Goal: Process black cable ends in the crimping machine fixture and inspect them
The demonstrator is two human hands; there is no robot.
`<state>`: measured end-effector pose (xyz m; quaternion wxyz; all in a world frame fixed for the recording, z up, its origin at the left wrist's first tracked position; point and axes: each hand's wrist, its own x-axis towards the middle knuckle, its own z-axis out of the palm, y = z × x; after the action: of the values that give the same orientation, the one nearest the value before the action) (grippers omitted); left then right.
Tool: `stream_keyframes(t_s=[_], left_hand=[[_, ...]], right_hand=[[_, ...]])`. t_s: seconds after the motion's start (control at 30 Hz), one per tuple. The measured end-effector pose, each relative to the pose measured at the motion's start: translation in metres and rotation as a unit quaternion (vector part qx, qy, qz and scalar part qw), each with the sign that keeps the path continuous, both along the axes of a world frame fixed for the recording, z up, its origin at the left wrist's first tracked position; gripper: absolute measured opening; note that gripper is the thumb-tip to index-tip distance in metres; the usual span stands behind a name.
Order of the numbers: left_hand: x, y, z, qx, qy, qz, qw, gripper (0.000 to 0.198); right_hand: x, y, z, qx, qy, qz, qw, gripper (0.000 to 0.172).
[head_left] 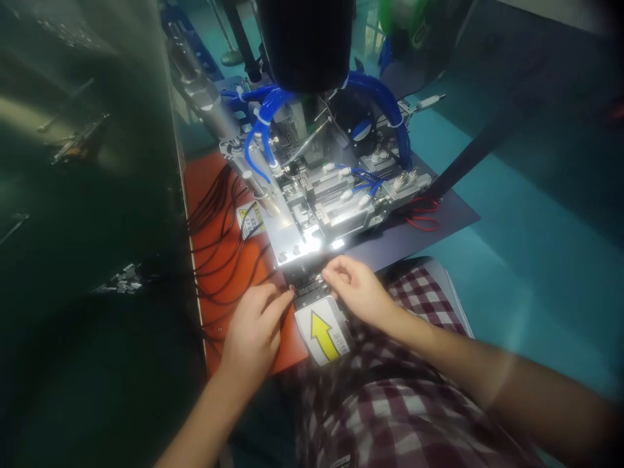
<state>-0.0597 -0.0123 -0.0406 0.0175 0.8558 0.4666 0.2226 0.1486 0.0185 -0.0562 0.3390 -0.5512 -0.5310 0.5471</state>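
Observation:
A metal machine [336,195] with blue air hoses stands in front of me, its near edge brightly lit. Below that edge sits a small dark fixture [312,287], with a white label [324,331] bearing a yellow arrow on its near side. My left hand [256,322] is at the fixture's left, fingers bent and thumb and forefinger closed at its edge; whatever they grip is too small to name. At the right side, my right hand [358,286] pinches at a small shiny piece [320,279] on the fixture, which I cannot identify.
Black cables [229,260] run across the orange board [244,312] on the left. A dark green surface [97,364] further left carries a small pile of metal parts [127,279]. A black cylinder [305,39] hangs above the machine. Red wires [423,218] lie at its right.

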Motion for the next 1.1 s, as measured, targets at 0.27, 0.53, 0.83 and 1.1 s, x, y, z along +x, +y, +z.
stream_keyframes(t_s=[0.27,0.53,0.83,1.1], left_hand=[[-0.001,-0.002,-0.004,-0.001,-0.023,0.008,1.0,0.028],[-0.001,-0.004,-0.003,-0.034,-0.074,0.04,0.996,0.02],[-0.021,-0.011,0.008,-0.119,-0.048,0.061,0.99,0.016],[-0.034,-0.025,-0.005,-0.042,-0.037,0.059,0.997,0.024]], right_hand=[[0.02,-0.008,0.003,0.342,-0.269,0.138,0.89,0.037],[0.019,0.0,0.017,0.425,-0.392,0.155,0.801,0.033],[0.028,0.001,0.013,0.348,-0.238,0.164,0.892,0.031],[0.008,-0.003,-0.004,-0.057,0.039,0.012,0.998,0.028]])
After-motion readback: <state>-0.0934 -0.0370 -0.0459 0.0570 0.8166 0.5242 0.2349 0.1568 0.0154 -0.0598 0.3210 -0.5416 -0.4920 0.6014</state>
